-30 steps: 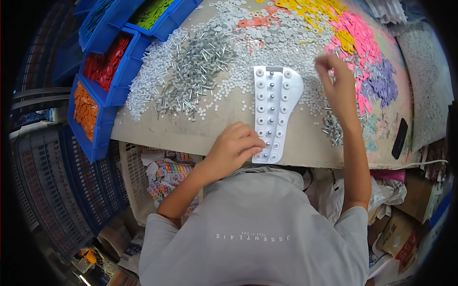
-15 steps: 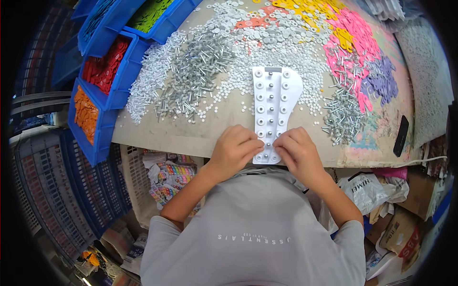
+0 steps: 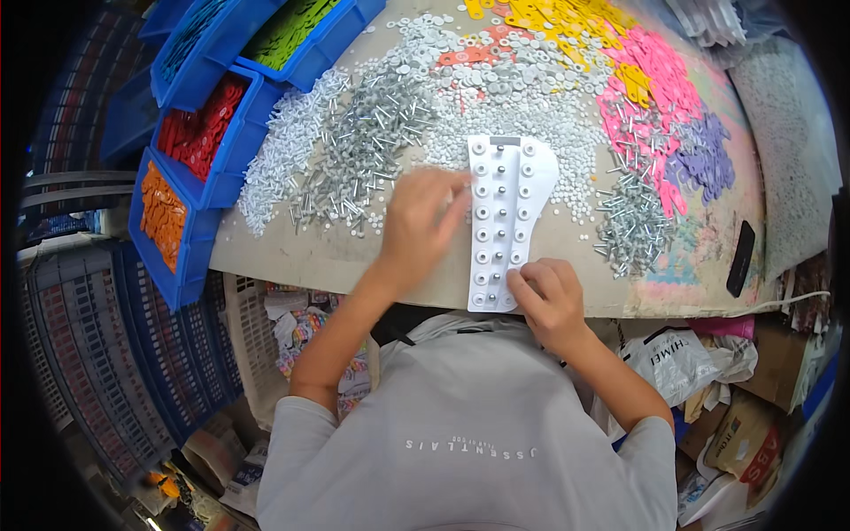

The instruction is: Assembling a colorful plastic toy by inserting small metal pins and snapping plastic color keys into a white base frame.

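Observation:
A white plastic board (image 3: 542,177) lies on the table in front of me. Rows of white rings run down both its sides, and metal pins stand along its middle channel. My left hand (image 3: 421,221) is smeared by motion beside the board's upper left edge, so I cannot see whether its fingers hold anything. Close to the lowest rings on the right side, my right hand (image 3: 549,299) has its fingers curled together; what they pinch, if anything, is hidden. Beyond the board spreads a heap of small white discs (image 3: 496,111).
Metal rivets (image 3: 359,146) are heaped at left, with more rivets (image 3: 633,226) at right. Pink pieces (image 3: 660,66), purple pieces (image 3: 704,159) and yellow pieces (image 3: 575,22) lie farther off. Blue bins (image 3: 232,159) line the left edge. A dark flat object (image 3: 742,258) sits at right.
My left hand has left the board's lower end and moved up and to the left. My right hand remains near the lower right rings. The board appears slightly lower in view.

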`<act>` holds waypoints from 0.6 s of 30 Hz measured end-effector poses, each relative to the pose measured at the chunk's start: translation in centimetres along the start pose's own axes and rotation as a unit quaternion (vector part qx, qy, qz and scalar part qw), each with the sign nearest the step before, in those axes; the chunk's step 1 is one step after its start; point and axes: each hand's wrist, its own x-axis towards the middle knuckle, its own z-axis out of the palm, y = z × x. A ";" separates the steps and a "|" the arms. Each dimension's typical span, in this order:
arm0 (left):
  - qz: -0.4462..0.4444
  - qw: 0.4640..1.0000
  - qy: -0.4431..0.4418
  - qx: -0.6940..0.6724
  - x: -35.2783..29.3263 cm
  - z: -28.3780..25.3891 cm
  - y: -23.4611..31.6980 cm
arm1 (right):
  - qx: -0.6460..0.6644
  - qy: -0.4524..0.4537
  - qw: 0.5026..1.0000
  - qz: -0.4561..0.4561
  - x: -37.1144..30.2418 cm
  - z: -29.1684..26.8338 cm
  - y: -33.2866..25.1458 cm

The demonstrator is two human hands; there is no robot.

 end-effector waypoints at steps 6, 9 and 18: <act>0.002 1.000 0.012 0.016 9.1 2.6 -5.0 | -0.005 0.021 0.999 -0.031 -0.3 0.2 0.1; 0.001 0.997 -0.051 0.062 11.3 4.4 -5.9 | 0.010 0.037 0.999 -0.024 -0.2 0.4 0.1; 0.006 0.995 -0.057 0.084 11.6 5.9 -7.8 | 0.009 0.088 0.986 0.139 4.4 -3.0 5.4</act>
